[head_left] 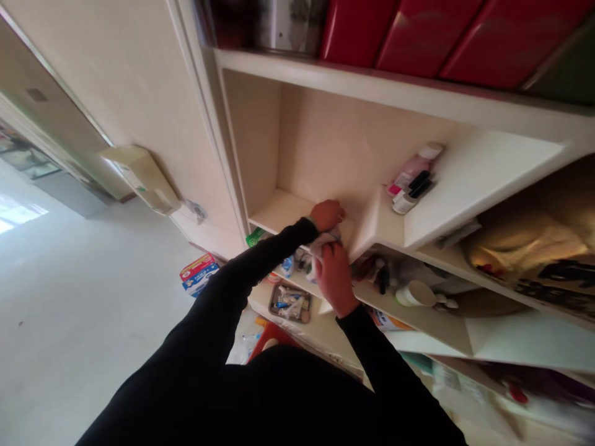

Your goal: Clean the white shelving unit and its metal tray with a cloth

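Between the grips, a white bundle (324,243) sits at the shelf (279,214) edge. The right hand (333,275) pinches it; the left hand (328,215) grip is unclear.

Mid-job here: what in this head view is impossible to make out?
- The white item between left hand and right hand: head view, mostly covered by both hands; neither grip is readable.
- Contents of the tray: head view, too small and blurred.
- Labels on the bottles: head view, too small.
- The red bins: head view, cut off by the top edge.
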